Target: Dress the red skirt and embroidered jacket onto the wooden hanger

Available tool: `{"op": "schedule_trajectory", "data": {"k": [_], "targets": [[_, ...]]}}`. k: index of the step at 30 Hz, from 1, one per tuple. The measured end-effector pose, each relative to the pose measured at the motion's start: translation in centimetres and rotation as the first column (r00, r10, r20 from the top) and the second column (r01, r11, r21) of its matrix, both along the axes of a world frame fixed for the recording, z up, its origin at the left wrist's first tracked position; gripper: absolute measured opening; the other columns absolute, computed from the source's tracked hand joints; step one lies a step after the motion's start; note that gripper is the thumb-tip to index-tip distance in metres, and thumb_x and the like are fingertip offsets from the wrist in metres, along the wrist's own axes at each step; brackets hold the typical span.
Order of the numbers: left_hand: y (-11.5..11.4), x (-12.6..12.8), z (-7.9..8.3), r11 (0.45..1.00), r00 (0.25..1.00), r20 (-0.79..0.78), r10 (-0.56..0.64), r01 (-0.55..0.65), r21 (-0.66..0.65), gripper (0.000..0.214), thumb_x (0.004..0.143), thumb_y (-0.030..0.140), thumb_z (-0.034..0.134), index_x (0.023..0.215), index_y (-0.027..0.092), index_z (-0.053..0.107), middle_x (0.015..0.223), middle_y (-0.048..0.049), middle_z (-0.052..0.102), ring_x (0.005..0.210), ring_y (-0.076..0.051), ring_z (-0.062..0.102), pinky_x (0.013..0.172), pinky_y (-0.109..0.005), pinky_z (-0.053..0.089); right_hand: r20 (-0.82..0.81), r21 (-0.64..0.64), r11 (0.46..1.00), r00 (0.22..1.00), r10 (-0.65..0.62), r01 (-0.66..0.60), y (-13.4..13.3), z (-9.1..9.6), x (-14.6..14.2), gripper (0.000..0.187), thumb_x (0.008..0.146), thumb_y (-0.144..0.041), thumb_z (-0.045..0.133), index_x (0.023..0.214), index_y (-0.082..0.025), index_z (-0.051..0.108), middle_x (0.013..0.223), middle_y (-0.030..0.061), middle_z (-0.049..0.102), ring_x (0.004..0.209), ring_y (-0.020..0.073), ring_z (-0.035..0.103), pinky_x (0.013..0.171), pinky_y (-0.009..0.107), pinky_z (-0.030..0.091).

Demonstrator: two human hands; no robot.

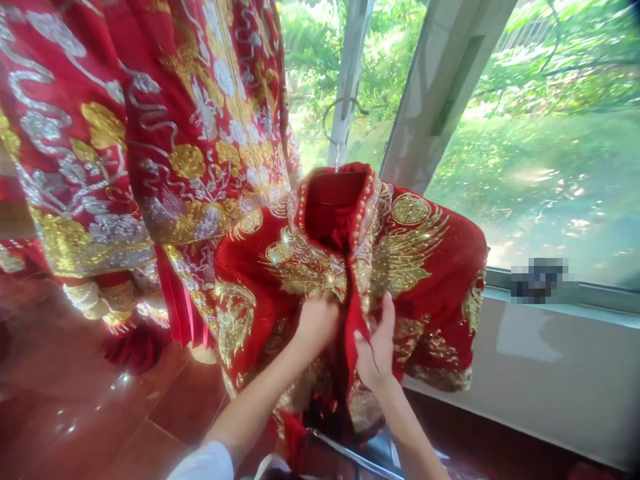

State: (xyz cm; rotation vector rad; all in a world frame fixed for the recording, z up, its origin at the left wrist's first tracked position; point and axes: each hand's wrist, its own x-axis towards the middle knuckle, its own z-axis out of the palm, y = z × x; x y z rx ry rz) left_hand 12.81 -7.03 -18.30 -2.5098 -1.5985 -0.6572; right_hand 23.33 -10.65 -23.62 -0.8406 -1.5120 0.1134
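Observation:
A red jacket (pixel 425 260) with gold embroidery and a beaded collar hangs from a hanger (pixel 338 157) in front of me, its front parted below the neck. My left hand (pixel 319 323) is closed on the front edge at the left side of the opening; its fingertips are hidden. On the other side, my right hand (pixel 376 347) holds the opposite front edge, the thumb stretched upward along the gold trim and some fingers out of sight behind the cloth.
Larger red garments (pixel 200 120) with silver and gold embroidery hang at the left, touching the jacket. Behind stand tall windows (pixel 545 153) above a white sill wall (pixel 530 360). A metal bar (pixel 350 455) runs low beneath the jacket, over the reddish tiled floor (pixel 165 407).

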Motion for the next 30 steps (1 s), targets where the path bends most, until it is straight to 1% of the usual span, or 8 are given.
{"op": "schedule_trajectory", "data": {"k": [4,9,12,16,20,22,26,30], "targets": [[-1.3,-1.8,-1.0,0.997,0.99,0.127,-0.069,0.065,0.031,0.021,0.09,0.019,0.046,0.077,0.02,0.062,0.087,-0.0096,0.066,0.082,-0.021,0.063,0.069,-0.032,0.053,0.07,-0.035,0.999,0.997,0.035,-0.032,1.5,-2.1,-0.5,0.077,0.092,-0.031,0.04,0.153,-0.012,-0.003,0.125,0.0206,0.055,0.102,0.0227,0.064,0.079,0.034,0.056],[-2.5,-4.7,-0.8,0.95,0.856,0.483,-0.187,0.032,0.311,0.013,0.092,0.026,0.047,0.1,0.025,0.056,0.091,-0.0071,0.064,0.085,-0.017,0.062,0.074,-0.031,0.057,0.218,-0.041,0.968,0.948,-0.234,0.248,2.4,-4.1,0.8,0.071,0.092,-0.027,0.037,0.152,-0.012,0.002,0.135,0.0251,0.046,0.116,0.03,0.059,0.084,0.043,0.055],[-2.1,-5.5,2.9,0.847,0.851,0.458,-0.257,-0.029,0.53,0.022,0.086,0.024,0.054,0.108,0.025,0.053,0.101,-0.0092,0.062,0.098,-0.023,0.058,0.087,-0.042,0.052,0.286,-0.018,0.961,0.922,-0.26,0.277,2.2,-3.9,1.1,0.071,0.092,-0.023,0.034,0.152,-0.013,-0.003,0.128,0.0233,0.053,0.107,0.0292,0.064,0.076,0.041,0.057],[-0.7,-6.3,11.6,0.565,0.94,0.216,-0.264,-0.031,0.825,0.027,0.083,0.019,0.058,0.11,0.022,0.054,0.108,-0.0088,0.063,0.106,-0.023,0.055,0.096,-0.042,0.043,0.339,0.027,0.975,0.916,-0.217,0.221,0.7,-1.7,2.2,0.062,0.093,-0.026,0.034,0.15,-0.013,0.014,0.098,0.013,0.066,0.075,0.023,0.068,0.062,0.035,0.056],[1.8,-9.0,17.5,0.812,0.964,0.236,-0.124,-0.038,0.582,0.024,0.087,0.036,0.052,0.105,0.019,0.056,0.107,-0.0108,0.061,0.106,-0.025,0.054,0.093,-0.04,0.042,0.128,0.32,0.9,0.928,-0.351,0.297,0.3,4.8,6.9,0.036,0.095,-0.039,0.033,0.106,-0.019,0.06,0.083,0.0089,0.065,0.093,0.025,0.065,0.082,0.043,0.052],[3.4,-10.6,18.4,0.94,0.967,0.193,-0.169,0.099,0.326,0.026,0.089,0.043,0.047,0.086,0.018,0.055,0.083,-0.0056,0.059,0.082,-0.02,0.055,0.077,-0.033,0.044,-0.077,0.37,0.836,0.91,-0.408,0.406,1.7,9.4,9.8,0.036,0.092,-0.036,0.046,0.122,-0.02,0.056,0.087,0.0043,0.066,0.086,0.0183,0.063,0.092,0.043,0.047],[5.6,-11.6,19.0,0.962,0.944,0.228,-0.238,0.196,0.19,0.041,0.09,0.042,0.045,0.058,0.019,0.033,0.056,0.0028,0.032,0.053,-0.01,0.031,0.057,-0.025,0.03,0.143,0.017,0.988,0.978,-0.154,0.153,5.6,15.7,13.0,0.049,0.086,-0.045,0.055,0.124,-0.016,0.06,0.125,0.0097,0.059,0.113,0.019,0.055,0.092,0.035,0.046],[6.6,-10.6,20.2,0.978,0.91,0.363,-0.201,0.168,0.121,0.043,0.092,0.041,0.042,0.056,0.019,0.031,0.054,0.0035,0.026,0.05,-0.008,0.025,0.053,-0.024,0.025,0.048,-0.044,0.989,0.989,-0.141,0.143,6.2,14.6,11.2,0.049,0.093,-0.049,0.04,0.106,-0.011,0.069,0.1,0.0102,0.068,0.101,0.0186,0.062,0.089,0.033,0.048]]}}
